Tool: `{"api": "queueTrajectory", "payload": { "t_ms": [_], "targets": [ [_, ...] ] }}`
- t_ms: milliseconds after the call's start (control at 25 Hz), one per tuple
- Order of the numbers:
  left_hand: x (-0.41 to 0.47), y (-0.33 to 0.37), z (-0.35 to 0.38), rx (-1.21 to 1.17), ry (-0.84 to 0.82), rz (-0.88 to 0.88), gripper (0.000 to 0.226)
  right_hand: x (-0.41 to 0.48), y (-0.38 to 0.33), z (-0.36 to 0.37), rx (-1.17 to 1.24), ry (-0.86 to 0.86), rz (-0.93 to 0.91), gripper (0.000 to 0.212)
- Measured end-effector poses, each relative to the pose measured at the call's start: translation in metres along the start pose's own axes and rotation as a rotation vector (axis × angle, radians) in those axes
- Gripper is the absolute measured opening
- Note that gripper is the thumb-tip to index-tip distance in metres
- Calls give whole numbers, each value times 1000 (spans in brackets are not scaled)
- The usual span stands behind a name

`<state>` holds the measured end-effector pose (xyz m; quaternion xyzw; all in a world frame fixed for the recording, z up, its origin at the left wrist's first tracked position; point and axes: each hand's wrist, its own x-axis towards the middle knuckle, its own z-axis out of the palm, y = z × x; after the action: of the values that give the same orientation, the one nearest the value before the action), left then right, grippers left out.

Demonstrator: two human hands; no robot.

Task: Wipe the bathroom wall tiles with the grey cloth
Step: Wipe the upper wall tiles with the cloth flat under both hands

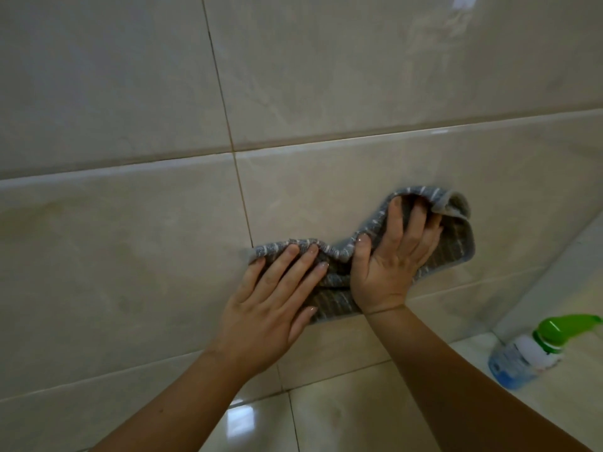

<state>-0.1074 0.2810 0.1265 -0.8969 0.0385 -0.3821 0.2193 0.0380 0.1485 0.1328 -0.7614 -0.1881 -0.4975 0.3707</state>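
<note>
Two bare forearms enter from the lower edge and reach up to the wall. Glossy pale floor tiles (326, 419) lie below them and reflect light. The wall tiles (130, 256) are large, beige and marbled, with thin grout lines and a raised horizontal band across the middle of the view. At lower right a spray bottle (528, 350) with a green trigger head and blue liquid rests on a pale ledge or floor step, well apart from both hands. A small white fitting at the top right corner is too blurred to identify.

The grey cloth (456, 243), striped in a lighter tone, lies against the lower wall tile just right of a vertical grout line, bunched into a ridge between the hands. The left hand (277, 308) presses flat on the cloth's left part, fingers straight and slightly spread, tips near its upper hem. The right hand (391, 256) lies flat on the right part, fingers extended upward, their tips covered by a turned-over flap of the upper edge, thumb resting at the hem.
</note>
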Motion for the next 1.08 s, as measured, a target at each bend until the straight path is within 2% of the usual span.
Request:
{"api": "queueTrajectory", "payload": {
  "t_ms": [280,400,560,760,920,1000,1080],
  "targets": [
    [56,-8,-30,-41,117,-165,65,71,-23,-8,84,276,218,61],
    [62,-8,-28,-11,140,-183,64,79,-38,-3,78,337,316,62],
    [39,-10,-9,91,144,-154,67,55,-37,2,16,270,284,55],
    [-8,-6,10,143,69,-49,67,-8,-28,11,31,106,305,53],
    [-38,-2,15,129,-66,24,87,-65,-28,9,52,-70,393,54],
    [-27,-9,6,127,-41,33,84,-52,-42,11,111,-32,488,57],
    [-1,-25,-10,117,53,-31,72,-14,-61,11,153,46,493,57]
  ]
}}
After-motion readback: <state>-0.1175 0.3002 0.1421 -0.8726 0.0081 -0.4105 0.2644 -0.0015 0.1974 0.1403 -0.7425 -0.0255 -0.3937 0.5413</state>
